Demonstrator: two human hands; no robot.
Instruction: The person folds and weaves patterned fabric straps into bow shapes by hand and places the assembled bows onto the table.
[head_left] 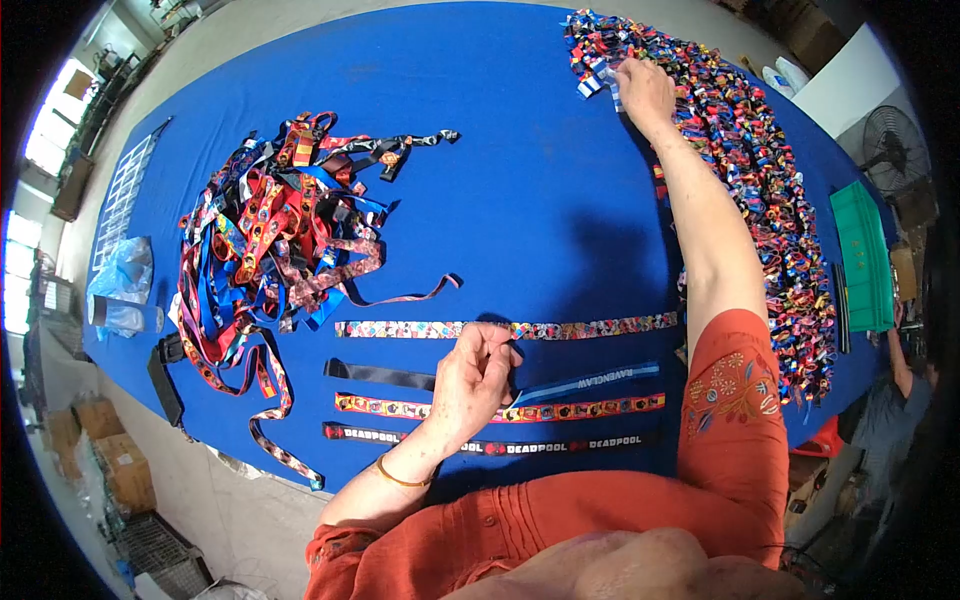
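Blue cloth (470,230) covers the work surface, with a pale floor (245,505) around it. I list items from the near edge outward.

Nearest: a black strap (537,449) lettered DEADPOOL, laid crosswise. Next: a red-and-yellow strap (600,408), roughly parallel to it. Third row: a plain black strap (385,374) at left and a blue strap (600,381) lettered RAVENCLAW at right, its lettering inverted from my view.

Left hand (475,375): positioned over these rows. Fingers curled inward, thumb drawn toward the index finger, near the inner end of the blue strap. I cannot confirm a grasp. Beyond the third row: a multicoloured strap (610,328). Farther left: a tangled heap of straps (260,225).

Right side: a long bed of bundled straps (745,165). Outboard of it: a green crate (862,255) and a fan (893,140).

Right hand (648,95): arm extended to the far end of the bed. Fingers partly bent, tips at a blue-and-white strap (596,82). I cannot tell whether they clamp it.
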